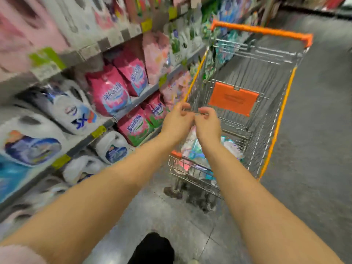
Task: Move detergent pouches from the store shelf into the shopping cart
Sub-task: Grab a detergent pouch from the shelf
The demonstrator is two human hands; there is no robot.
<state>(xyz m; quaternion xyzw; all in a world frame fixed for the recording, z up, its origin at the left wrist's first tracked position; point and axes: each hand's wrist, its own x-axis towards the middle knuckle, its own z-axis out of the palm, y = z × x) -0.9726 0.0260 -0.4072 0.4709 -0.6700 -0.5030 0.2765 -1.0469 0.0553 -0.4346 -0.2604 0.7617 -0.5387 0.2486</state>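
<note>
Left of the cart (277,122), pink pouches (112,92) lean packed together at the front of the shelf (80,145). Pulling one out carelessly could drag its neighbour off the edge and onto the floor (152,206).

Over the cart's near end, the left hand (178,121) and right hand (207,124) hover side by side, fingers curled and fingertips almost meeting. The blur hides whether they pinch something small or hold nothing, so I cannot tell. Neither hand touches the cart. It stands free on the smooth floor with its handle (262,30) at the far end, so a bump from an arm or a dropped pouch may roll it away from the shelf.

The shelf holds white jugs (72,111) furthest left of the cart. The pink pouches sit nearer it, with a second row of pink pouches (137,126) below them.

The cart holds a small heap of pale pouches (192,147) at its near end, under the hands. An orange flap (233,98) hangs beyond them, and the far half looks bare. The heap looks small, so I judge the task as early.
</note>
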